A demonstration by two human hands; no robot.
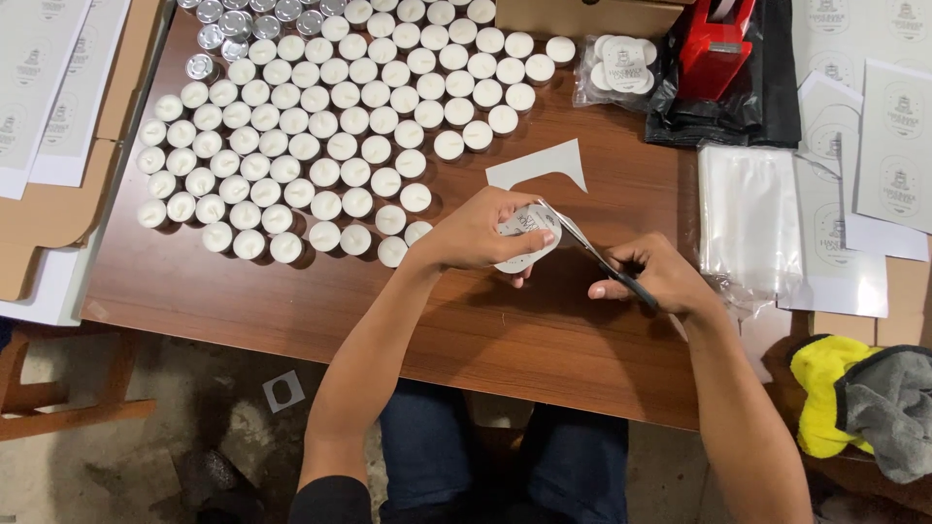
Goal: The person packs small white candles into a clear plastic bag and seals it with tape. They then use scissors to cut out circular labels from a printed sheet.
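Scissors (602, 260) (right hand (650, 277) gripping) cut label (524, 238) pinched by left hand (481, 233).

Two hands at mid-frame: left hand (481, 233), right hand (652, 277). One pair of scissors (607, 260), one round paper label (524, 238) being cut. One offcut of white paper (539, 165) just above. Roughly a hundred white tealight candles (320, 126) massed upper left, too many for an exact count. One red tape dispenser (714, 44) upper right. One stack of clear plastic bags (748, 218) at right.
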